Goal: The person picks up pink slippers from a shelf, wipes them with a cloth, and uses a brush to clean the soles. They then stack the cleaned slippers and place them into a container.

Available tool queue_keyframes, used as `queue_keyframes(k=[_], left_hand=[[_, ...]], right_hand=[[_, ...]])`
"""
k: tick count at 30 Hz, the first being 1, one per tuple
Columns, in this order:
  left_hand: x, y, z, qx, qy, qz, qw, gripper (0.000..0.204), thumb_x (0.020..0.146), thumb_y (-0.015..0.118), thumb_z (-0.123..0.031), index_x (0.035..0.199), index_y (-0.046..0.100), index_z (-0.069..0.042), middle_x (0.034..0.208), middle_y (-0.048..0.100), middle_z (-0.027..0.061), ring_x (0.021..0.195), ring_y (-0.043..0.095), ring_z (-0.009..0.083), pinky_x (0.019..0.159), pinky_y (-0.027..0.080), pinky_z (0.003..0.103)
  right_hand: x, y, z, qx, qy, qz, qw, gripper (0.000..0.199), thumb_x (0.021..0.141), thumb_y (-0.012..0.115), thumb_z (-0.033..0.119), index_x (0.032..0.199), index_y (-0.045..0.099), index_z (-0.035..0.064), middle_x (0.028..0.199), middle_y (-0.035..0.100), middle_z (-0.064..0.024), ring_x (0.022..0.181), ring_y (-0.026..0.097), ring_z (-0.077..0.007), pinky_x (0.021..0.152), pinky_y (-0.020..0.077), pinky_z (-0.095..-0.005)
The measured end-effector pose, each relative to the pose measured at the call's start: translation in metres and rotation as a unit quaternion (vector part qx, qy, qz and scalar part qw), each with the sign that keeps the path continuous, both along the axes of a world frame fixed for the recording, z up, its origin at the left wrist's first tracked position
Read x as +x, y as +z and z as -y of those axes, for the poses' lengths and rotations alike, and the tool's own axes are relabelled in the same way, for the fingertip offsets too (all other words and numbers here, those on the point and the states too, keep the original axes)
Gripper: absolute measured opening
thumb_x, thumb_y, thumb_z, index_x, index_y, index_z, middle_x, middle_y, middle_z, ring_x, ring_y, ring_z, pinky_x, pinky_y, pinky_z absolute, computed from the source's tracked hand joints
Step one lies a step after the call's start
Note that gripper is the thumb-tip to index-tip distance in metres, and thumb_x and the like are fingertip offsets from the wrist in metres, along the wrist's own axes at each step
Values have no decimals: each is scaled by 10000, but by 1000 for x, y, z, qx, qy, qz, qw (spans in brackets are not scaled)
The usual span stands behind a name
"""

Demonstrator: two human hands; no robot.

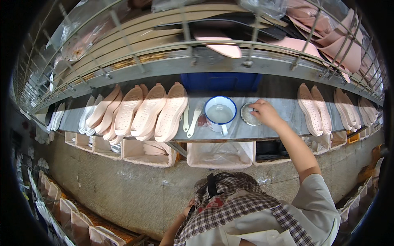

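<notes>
My right hand (266, 112) reaches out to the conveyor shelf (246, 133), fingers curled on the far rim of a small round metal dish (248, 117). Just left of the dish stands a white enamel mug (220, 113) with a blue rim and pale liquid inside. Two pale brushes (194, 119) lie left of the mug. A row of pink shoe soles (150, 111) overlaps further left. My left hand (188, 210) is low by my checked apron (230, 205), mostly hidden.
More pink soles (315, 110) lie on the shelf to the right. A blue bin (221, 81) sits behind the mug. A wire rack (246, 45) overhead carries pink soles. Lined boxes (219, 155) hang under the shelf edge, and bagged bins (69, 213) stand at the lower left.
</notes>
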State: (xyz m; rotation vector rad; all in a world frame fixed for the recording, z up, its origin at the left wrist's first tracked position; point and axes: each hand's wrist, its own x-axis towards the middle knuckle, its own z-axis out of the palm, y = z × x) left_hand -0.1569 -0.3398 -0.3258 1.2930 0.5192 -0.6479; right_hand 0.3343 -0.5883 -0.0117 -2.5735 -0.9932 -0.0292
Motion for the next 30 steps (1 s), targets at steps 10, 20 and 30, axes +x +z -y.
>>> queue_keyframes(k=[10,20,30], left_hand=[[-93,-61,-38,25,112,22,993,730,932,424,-517,1431,256,-10,1473,274,168,1371,229,304,1111,188,374],[-163,-59,-80,92,137,-147,975,785,843,547,-554,1373,375,-1,1356,450,213,1270,420,323,1059,308,346],[-166,-13,-38,16,276,-63,959,823,833,489,-649,1381,395,-42,1364,457,124,1244,427,252,1033,320,342]], right_hand=[[-116,14,-67,163,-92,-3,982,317,780,694,304,772,549,23,799,542,-116,639,539,-254,584,438,-358],[-93,-86,-104,319,-247,-111,908,301,895,600,363,870,568,65,598,492,20,494,451,-91,443,375,-255],[-85,-79,-96,334,-187,118,917,279,898,601,184,1009,419,4,869,405,-69,783,426,-156,703,387,-261]])
